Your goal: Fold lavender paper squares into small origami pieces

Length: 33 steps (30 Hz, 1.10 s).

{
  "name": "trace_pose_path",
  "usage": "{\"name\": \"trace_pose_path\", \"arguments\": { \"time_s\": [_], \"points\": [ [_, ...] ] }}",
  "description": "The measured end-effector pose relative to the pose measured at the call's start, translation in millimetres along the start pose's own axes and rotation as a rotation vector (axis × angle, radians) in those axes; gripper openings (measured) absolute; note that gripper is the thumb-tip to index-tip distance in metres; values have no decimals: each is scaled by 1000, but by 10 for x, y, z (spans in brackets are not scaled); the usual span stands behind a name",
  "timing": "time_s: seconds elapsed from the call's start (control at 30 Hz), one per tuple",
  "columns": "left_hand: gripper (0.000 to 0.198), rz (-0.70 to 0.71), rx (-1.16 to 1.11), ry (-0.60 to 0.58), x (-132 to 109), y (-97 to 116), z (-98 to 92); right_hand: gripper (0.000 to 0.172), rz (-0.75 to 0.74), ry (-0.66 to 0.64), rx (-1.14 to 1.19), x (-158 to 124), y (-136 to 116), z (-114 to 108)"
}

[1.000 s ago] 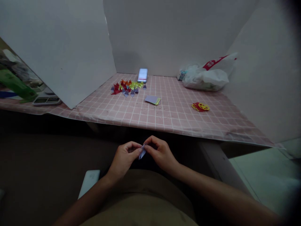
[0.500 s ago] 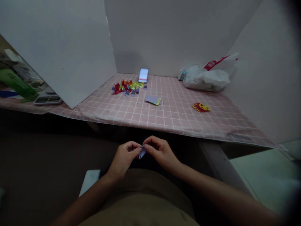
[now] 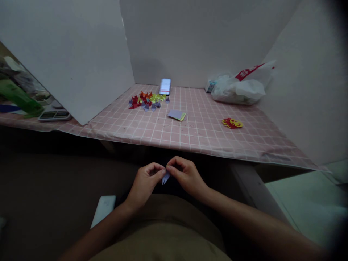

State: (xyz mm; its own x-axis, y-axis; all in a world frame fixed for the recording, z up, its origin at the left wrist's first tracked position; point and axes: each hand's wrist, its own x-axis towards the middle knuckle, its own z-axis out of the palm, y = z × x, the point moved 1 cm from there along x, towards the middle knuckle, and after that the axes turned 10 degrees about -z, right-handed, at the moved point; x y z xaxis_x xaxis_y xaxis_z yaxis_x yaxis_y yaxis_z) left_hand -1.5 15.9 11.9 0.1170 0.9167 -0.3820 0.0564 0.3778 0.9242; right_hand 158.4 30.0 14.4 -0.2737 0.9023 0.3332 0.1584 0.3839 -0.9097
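Now | left hand, right hand: pinching paper | white bag: contents unclear

Paper shapes on pink table

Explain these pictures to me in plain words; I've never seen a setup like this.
There is no machine here: a person works with two bare hands. One camera, worn on the head, looks forward and down, so you see the person's own left hand and right hand. The fingers of both pinch a small lilac paper, folded to points, just in front of the table. On the checked cover lie many colored folded shapes, a paper stack, some red and yellow pieces and a white bag. A phone stands near the back wall, its screen blurred.
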Motion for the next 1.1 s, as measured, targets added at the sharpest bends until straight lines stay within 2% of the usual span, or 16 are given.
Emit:
{"name": "trace_pose_path", "arguments": {
  "time_s": [0.17, 0.3, 1.1],
  "points": [
    [20, 37, -13, 75, 0, -19, -24, 20, 87, 1, 213, 17, 27, 6],
    [21, 50, -18, 105, -2, -35, -34, 16, 126, -3, 216, 17, 44, 15],
    [23, 51, -43, 73, -24, -50, -11, 15, 169, -7, 310, 15, 76, 39]
  ]
}}
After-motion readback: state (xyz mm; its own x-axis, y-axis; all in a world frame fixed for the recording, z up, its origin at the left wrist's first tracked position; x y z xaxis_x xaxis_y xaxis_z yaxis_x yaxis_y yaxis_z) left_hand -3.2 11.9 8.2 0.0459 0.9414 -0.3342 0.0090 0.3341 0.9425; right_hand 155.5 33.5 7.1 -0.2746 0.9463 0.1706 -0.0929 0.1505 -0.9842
